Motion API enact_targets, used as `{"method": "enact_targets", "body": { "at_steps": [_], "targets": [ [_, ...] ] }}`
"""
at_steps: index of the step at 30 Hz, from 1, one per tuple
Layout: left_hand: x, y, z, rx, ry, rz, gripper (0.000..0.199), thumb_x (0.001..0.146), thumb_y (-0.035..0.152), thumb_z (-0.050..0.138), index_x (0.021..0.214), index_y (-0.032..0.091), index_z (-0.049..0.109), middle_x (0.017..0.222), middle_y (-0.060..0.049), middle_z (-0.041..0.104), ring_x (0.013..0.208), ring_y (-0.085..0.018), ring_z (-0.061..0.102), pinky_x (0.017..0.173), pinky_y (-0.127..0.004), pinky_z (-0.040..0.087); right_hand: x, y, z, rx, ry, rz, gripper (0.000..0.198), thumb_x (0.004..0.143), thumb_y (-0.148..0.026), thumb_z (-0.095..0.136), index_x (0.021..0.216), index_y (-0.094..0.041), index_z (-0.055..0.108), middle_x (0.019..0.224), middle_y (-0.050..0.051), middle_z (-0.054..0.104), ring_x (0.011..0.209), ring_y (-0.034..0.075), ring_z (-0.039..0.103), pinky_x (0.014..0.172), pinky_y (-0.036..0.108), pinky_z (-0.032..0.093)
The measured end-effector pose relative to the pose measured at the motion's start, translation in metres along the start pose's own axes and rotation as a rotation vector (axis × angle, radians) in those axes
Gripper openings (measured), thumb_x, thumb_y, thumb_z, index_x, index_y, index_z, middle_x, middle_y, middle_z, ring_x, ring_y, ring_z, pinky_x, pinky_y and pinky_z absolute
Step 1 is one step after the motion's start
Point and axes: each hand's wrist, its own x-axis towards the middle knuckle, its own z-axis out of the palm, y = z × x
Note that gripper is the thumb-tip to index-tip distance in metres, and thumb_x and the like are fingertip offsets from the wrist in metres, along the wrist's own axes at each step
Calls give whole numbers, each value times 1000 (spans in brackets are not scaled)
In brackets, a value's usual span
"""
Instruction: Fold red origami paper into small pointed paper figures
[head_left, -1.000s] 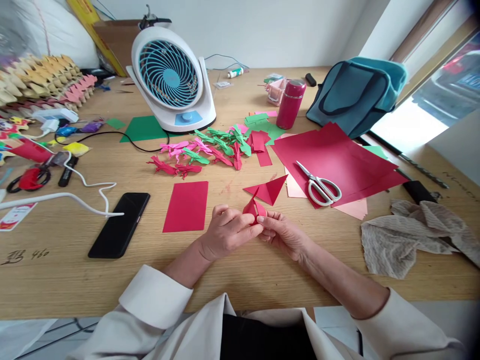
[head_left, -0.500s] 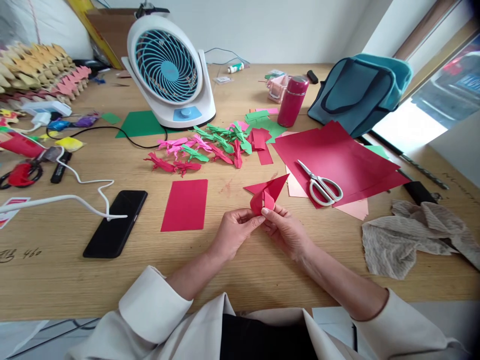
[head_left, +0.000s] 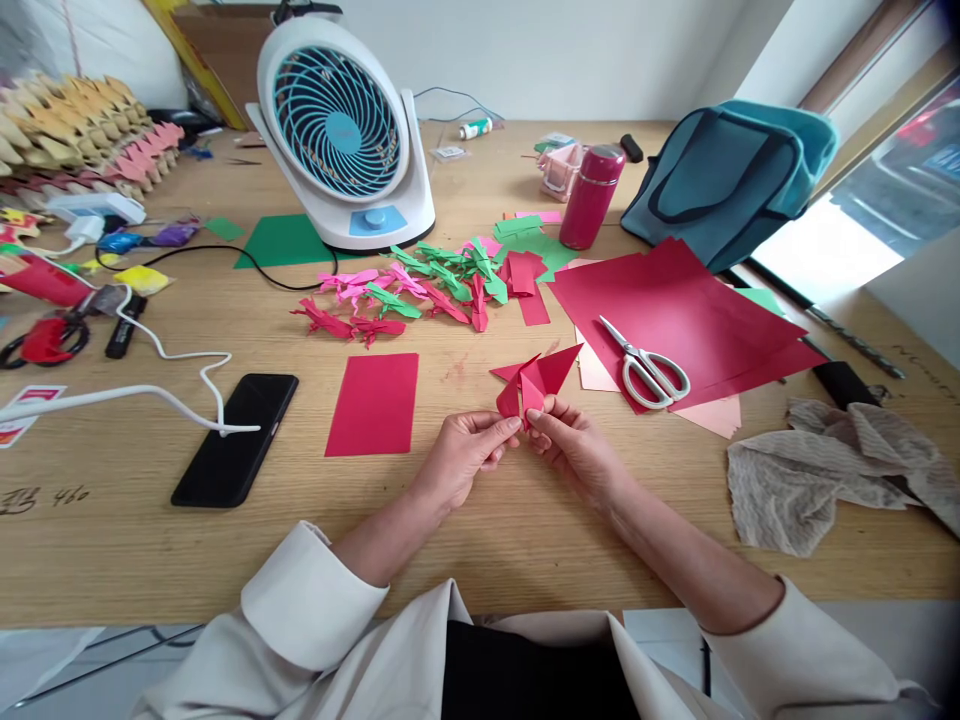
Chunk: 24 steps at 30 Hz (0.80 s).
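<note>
A partly folded red sheet of paper [head_left: 534,380] is held between both hands above the table, its pointed flaps facing away from me. My left hand [head_left: 472,448] pinches its near left edge between thumb and fingers. On the near right edge, my right hand [head_left: 568,440] grips it the same way, thumb on top. A flat red paper rectangle [head_left: 373,404] lies left of my hands. Beyond them is a cluster of small folded paper figures [head_left: 409,290] in green, pink and red. White-handled scissors [head_left: 651,370] rest on large red sheets [head_left: 690,310] to the right.
A white fan [head_left: 345,140] stands at the back left, near a black phone [head_left: 234,440] with a white cable across it. Toward the right are a red flask [head_left: 592,197], a teal bag [head_left: 720,185] and a crumpled grey cloth [head_left: 795,480]. Folded paper chains [head_left: 75,140] sit far left.
The near end of the red paper has opened into two parts with a gap between them. My fingertips have drawn slightly apart. The whole view has shifted a little.
</note>
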Motion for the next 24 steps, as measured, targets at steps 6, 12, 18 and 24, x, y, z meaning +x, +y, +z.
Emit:
{"method": "enact_targets", "body": {
  "at_steps": [6, 12, 18, 24],
  "targets": [
    [1, -2, 0, 20, 4, -11, 39, 59, 46, 85, 70, 12, 71, 61, -1, 61, 45, -2, 36, 41, -17, 18, -3, 0, 4, -87, 54, -63, 34, 67, -37, 83, 65, -18, 56, 57, -6, 47, 53, 7, 35, 54, 22, 35],
    [1, -2, 2, 53, 31, -5, 39, 59, 46, 84, 68, 11, 69, 60, -1, 60, 45, -2, 35, 41, -18, 18, -2, 1, 5, -105, 94, -81, 37, 65, -39, 84, 63, -19, 53, 58, -6, 48, 54, 7, 36, 53, 22, 34],
    [1, -1, 5, 104, 54, 25, 35, 62, 42, 82, 65, 11, 67, 56, 0, 58, 43, -2, 33, 41, -19, 18, -2, 3, 5, -150, 97, -88, 39, 67, -42, 82, 64, -19, 52, 55, -6, 47, 51, 7, 36, 49, 22, 29],
    [1, -3, 6, 128, 90, 30, 32, 63, 38, 79, 60, 12, 60, 55, 3, 53, 44, -3, 34, 40, -18, 20, -1, 6, 4, -184, 66, -98, 40, 68, -45, 81, 65, -19, 51, 56, -6, 48, 51, 8, 36, 49, 23, 28]
  ]
}}
